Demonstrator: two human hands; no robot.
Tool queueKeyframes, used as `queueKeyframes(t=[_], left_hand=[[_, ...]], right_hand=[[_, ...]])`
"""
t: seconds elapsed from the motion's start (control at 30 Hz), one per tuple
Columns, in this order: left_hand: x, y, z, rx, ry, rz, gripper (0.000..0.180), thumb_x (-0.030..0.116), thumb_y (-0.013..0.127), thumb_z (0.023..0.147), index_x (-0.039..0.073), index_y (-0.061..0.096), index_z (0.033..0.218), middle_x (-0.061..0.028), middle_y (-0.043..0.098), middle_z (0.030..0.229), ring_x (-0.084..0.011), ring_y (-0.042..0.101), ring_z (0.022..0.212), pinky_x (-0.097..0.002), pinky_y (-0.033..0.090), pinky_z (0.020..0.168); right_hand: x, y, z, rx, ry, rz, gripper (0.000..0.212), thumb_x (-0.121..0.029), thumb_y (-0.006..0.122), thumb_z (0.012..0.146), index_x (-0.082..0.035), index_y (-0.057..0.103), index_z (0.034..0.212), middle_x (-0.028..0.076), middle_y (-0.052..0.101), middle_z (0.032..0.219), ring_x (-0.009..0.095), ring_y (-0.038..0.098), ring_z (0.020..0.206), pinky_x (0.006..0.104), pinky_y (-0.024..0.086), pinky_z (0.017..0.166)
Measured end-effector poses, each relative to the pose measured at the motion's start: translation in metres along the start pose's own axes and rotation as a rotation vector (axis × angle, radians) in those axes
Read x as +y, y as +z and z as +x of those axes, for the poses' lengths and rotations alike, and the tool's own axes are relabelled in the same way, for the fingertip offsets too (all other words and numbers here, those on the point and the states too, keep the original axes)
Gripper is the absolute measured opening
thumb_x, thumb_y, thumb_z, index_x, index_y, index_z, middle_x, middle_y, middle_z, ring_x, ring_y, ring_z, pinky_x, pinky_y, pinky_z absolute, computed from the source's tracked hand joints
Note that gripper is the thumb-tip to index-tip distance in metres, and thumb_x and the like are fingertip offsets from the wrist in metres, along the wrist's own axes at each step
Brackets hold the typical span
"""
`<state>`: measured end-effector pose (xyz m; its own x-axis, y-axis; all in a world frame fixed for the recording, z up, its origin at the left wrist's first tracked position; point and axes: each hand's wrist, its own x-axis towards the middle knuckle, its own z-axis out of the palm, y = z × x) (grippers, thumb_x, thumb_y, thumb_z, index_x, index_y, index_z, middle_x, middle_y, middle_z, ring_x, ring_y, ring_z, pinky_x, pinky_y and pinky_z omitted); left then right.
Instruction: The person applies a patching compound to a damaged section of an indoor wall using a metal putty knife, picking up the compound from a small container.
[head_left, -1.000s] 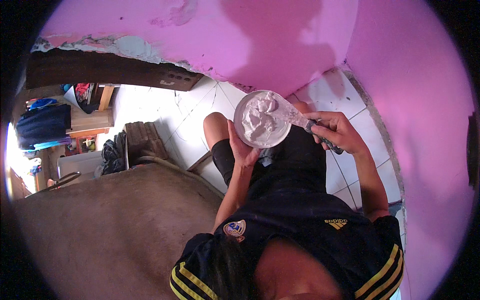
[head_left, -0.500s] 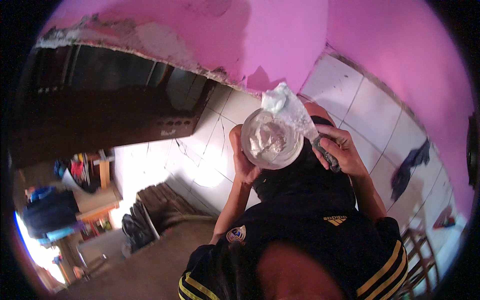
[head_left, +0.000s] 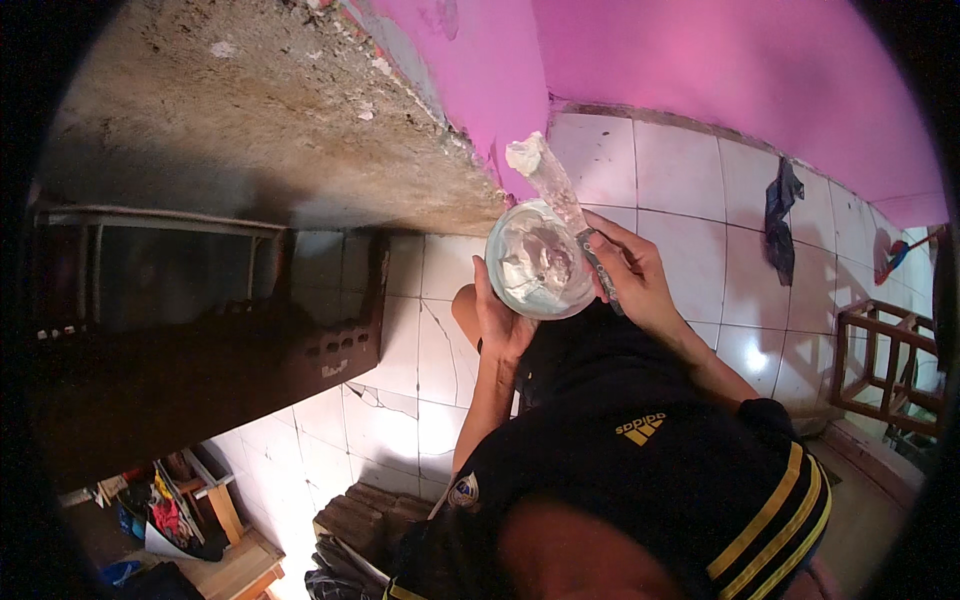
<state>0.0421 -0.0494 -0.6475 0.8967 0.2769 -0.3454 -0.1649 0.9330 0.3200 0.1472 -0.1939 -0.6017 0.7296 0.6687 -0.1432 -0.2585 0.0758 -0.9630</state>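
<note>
My left hand (head_left: 507, 328) holds a round, pale bowl (head_left: 552, 306) from its left side and below. White paste (head_left: 535, 258) is smeared over its inside. In my right hand (head_left: 637, 277) is a putty knife (head_left: 562, 192), gripped by its dark handle. Its blade slants up and to the left across the bowl's far right rim, coated in paste. A thick white lump (head_left: 524, 154) sits at the blade's tip, in front of the wall corner. Whether the blade touches the rim, I cannot tell.
A rough, unpainted wall face (head_left: 270, 110) meets the pink wall (head_left: 690, 60) just beyond the bowl. Dark furniture (head_left: 220, 370) stands at left. A dark cloth (head_left: 781, 220) lies on the white tiles (head_left: 680, 260), near a wooden stool (head_left: 885, 365) at right.
The view has turned, bringing the bare wall face and the stool further in. The putty knife is tilted more edge-on, its loaded tip still up beyond the bowl. Both hands keep their holds.
</note>
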Motion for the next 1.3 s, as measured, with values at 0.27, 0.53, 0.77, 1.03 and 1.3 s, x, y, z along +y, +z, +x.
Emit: queueKeyframes(t=[0.27, 0.53, 0.77, 1.03, 1.3], left_hand=[[0.001, 0.014, -0.003, 0.114, -0.004, 0.105, 0.061, 0.052, 0.037, 0.094, 0.006, 0.04, 0.132, -0.0105, 0.049, 0.128, -0.0248, 0.05, 0.115, -0.0406, 0.042, 0.098], [0.002, 0.02, -0.004, 0.149, 0.037, 0.083, 0.059, 0.05, 0.039, 0.094, 0.005, 0.04, 0.132, -0.0113, 0.048, 0.13, -0.0253, 0.047, 0.119, -0.0421, 0.039, 0.102], [-0.018, 0.006, 0.004, 0.049, 0.028, -0.068, 0.063, 0.056, 0.037, 0.092, 0.009, 0.039, 0.134, -0.0089, 0.044, 0.134, -0.0248, 0.044, 0.121, -0.0417, 0.036, 0.104], [-0.054, 0.017, 0.028, 0.028, 0.143, 0.009, 0.067, 0.061, 0.035, 0.091, 0.011, 0.039, 0.135, -0.0053, 0.044, 0.133, -0.0224, 0.042, 0.123, -0.04, 0.035, 0.103], [-0.078, 0.03, 0.043, 0.042, 0.134, 0.025, 0.065, 0.059, 0.033, 0.092, 0.01, 0.04, 0.135, -0.0057, 0.046, 0.133, -0.023, 0.044, 0.122, -0.0411, 0.034, 0.104]], right_hand=[[0.012, 0.016, -0.002, 0.099, -0.137, -0.203, 0.034, -0.016, 0.05, 0.095, -0.005, 0.053, 0.127, -0.002, 0.052, 0.068, 0.004, 0.042, 0.051, 0.0198, 0.037, 0.047], [-0.029, -0.037, -0.037, -0.098, -0.157, -0.622, 0.035, -0.014, 0.056, 0.091, -0.009, 0.055, 0.125, 0.005, 0.064, 0.081, 0.009, 0.054, 0.062, 0.0278, 0.047, 0.057], [-0.01, -0.042, -0.044, -0.019, -0.35, -1.12, 0.042, -0.008, 0.064, 0.081, -0.021, 0.06, 0.12, 0.006, 0.054, 0.07, 0.019, 0.053, 0.054, 0.0297, 0.044, 0.05], [-0.008, -0.074, -0.043, -0.148, -0.417, -1.235, 0.043, -0.016, 0.062, 0.084, -0.028, 0.055, 0.125, 0.005, 0.049, 0.067, 0.022, 0.052, 0.052, 0.0344, 0.046, 0.049], [-0.046, -0.117, -0.039, -0.28, -0.305, -1.136, 0.034, -0.016, 0.059, 0.086, -0.022, 0.059, 0.12, 0.008, 0.058, 0.071, 0.025, 0.055, 0.055, 0.0371, 0.044, 0.052]])
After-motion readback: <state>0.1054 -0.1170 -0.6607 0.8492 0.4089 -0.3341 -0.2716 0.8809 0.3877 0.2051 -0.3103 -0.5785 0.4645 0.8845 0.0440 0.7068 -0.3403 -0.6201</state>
